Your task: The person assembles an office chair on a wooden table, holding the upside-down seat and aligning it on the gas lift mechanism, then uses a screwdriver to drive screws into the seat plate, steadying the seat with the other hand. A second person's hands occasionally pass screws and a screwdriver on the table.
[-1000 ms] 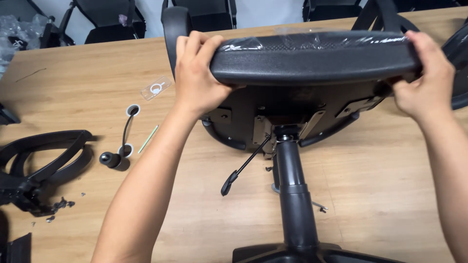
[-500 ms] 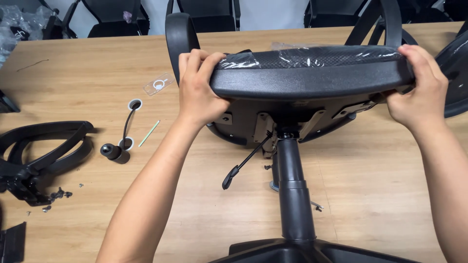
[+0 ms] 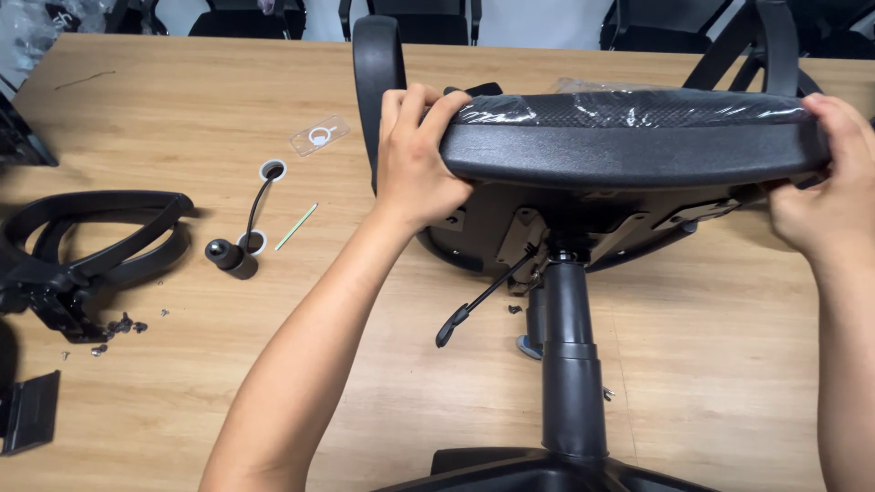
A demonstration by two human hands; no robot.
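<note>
A black office-chair seat with a mesh top under clear plastic wrap (image 3: 629,137) is held edge-on between both hands over the far right part of the light wooden tabletop (image 3: 146,118). The left hand (image 3: 419,164) clasps the seat's left end, fingers curled over the top edge and thumb beneath. The right hand (image 3: 820,191) grips the seat's right end in the same way, fingers wrapped over the rim. Under the seat, a black metal gas-lift column (image 3: 572,364) runs down to a black plastic chair base (image 3: 547,474) at the near edge of the view. A thin black adjustment lever (image 3: 474,305) angles out from the mechanism below the seat, between the left forearm and the column. A black curved armrest (image 3: 378,82) stands behind the left hand.

Toward the left edge of the tabletop lies a black looped plastic armrest frame (image 3: 91,237), with small dark screws (image 3: 123,323) scattered just beside it. Nearer the middle rest a black cable with a knob end (image 3: 237,246), a thin pale green stick (image 3: 296,226) and a small clear plastic packet holding a white ring (image 3: 319,135).
</note>
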